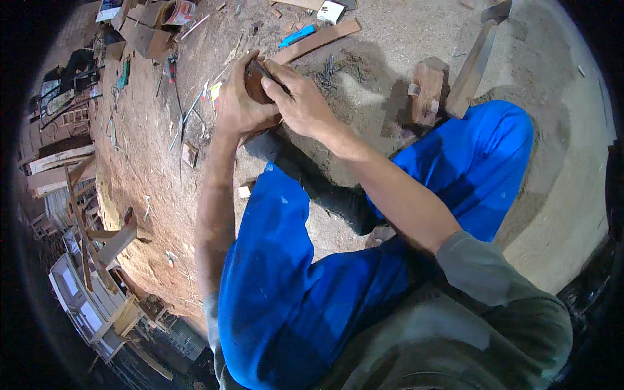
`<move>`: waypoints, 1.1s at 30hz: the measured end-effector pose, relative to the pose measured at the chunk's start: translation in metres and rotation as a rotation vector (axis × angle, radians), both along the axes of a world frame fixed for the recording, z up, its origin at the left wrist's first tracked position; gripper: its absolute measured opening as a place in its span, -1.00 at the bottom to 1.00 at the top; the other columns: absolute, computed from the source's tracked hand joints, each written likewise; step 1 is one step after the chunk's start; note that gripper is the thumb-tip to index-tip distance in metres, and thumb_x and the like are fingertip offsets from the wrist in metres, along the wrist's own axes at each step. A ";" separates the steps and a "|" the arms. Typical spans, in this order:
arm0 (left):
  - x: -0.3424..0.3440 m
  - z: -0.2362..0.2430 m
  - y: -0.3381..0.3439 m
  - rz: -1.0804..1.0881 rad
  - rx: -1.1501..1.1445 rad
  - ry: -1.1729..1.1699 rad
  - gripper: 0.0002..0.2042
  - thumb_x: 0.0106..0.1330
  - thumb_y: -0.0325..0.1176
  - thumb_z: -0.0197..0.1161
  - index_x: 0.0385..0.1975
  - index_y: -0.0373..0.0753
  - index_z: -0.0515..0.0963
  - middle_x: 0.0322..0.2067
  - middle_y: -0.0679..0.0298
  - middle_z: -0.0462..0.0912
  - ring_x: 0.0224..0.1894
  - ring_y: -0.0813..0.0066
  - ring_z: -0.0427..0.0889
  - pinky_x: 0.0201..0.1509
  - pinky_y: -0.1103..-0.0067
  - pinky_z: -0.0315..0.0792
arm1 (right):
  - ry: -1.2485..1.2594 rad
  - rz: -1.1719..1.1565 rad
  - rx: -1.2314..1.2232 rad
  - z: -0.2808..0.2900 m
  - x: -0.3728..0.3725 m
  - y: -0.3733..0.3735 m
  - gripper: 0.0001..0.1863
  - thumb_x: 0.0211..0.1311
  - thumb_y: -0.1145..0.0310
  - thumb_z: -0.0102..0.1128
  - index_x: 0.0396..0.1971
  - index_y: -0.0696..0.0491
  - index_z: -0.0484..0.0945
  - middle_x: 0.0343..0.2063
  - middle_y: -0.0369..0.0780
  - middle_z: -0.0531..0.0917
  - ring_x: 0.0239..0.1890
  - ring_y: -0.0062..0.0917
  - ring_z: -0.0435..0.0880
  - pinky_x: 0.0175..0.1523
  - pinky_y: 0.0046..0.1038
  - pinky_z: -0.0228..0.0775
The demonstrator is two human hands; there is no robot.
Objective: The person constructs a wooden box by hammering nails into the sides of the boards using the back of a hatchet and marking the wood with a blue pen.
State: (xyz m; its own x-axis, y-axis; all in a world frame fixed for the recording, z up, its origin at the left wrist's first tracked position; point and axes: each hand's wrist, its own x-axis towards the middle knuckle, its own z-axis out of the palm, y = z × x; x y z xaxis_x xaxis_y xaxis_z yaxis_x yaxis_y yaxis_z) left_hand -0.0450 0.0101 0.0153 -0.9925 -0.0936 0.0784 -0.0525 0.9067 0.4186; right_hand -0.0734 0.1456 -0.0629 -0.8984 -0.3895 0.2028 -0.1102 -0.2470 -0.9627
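Observation:
My left hand [240, 104] wraps around a brown piece [255, 84] that looks like wood, above my dark-clad lower leg [325, 195]. My right hand [294, 97] lies over it, fingers closed on a thin dark object [265, 69], its thumb pressed along it; what exactly this object is I cannot tell. Just beyond my hands a blue marker-like object [296, 36] lies beside a long wooden strip [318, 40] on the dusty floor [364, 71].
A wooden block [427, 94] and a long wooden-handled tool [474, 68] lie by my right knee. Sticks, a small block [190, 154] and a green-handled tool [123, 76] are scattered leftward. Cardboard [146, 36] and piled boards [62, 162] line the left side.

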 end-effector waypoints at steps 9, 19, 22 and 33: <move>-0.004 -0.017 0.004 -0.014 -0.020 0.139 -0.23 -0.17 -0.10 0.63 0.13 -0.23 0.52 -0.12 0.01 0.69 -0.08 -0.07 0.70 0.04 0.18 0.56 | -0.290 0.163 0.125 -0.004 -0.027 0.032 -0.61 0.38 0.21 0.25 -0.02 0.22 0.70 -0.02 -0.02 0.76 -0.07 -0.29 0.76 0.07 -0.38 0.56; 0.000 -0.023 -0.002 0.020 -0.091 0.171 -0.13 -0.18 0.03 0.59 0.20 -0.26 0.48 -0.15 -0.04 0.71 -0.09 -0.07 0.72 0.10 0.16 0.56 | 0.693 0.451 0.952 -0.094 -0.097 0.062 -0.77 0.25 0.42 0.31 -0.19 0.26 0.64 -0.24 0.10 0.67 -0.13 0.04 0.68 -0.03 -0.03 0.56; 0.004 -0.021 -0.004 0.072 -0.068 0.144 0.00 -0.19 0.03 0.59 0.32 -0.31 0.33 -0.15 -0.08 0.70 -0.07 -0.08 0.71 0.13 0.15 0.56 | 0.644 0.613 1.108 -0.081 -0.099 0.057 -0.78 0.27 0.42 0.29 -0.17 0.25 0.63 -0.28 0.11 0.68 -0.17 0.07 0.69 -0.08 -0.03 0.58; 0.004 -0.021 -0.004 0.071 -0.032 0.126 0.02 -0.23 0.03 0.61 0.31 -0.25 0.31 -0.07 -0.05 0.70 -0.01 -0.12 0.69 0.24 0.15 0.46 | 1.061 0.507 1.143 -0.095 -0.086 0.064 -0.67 0.22 0.46 0.13 -0.07 0.34 0.60 -0.12 0.11 0.67 0.09 0.04 0.63 0.16 -0.07 0.54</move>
State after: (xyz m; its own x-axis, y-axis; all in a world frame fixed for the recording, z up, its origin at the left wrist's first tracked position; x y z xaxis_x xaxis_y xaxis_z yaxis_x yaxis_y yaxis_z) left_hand -0.0415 0.0057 -0.0060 -0.9655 -0.1590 0.2063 -0.0659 0.9155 0.3970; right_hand -0.1591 0.2096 -0.1578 -0.2951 -0.9551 0.0254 -0.9355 0.2835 -0.2108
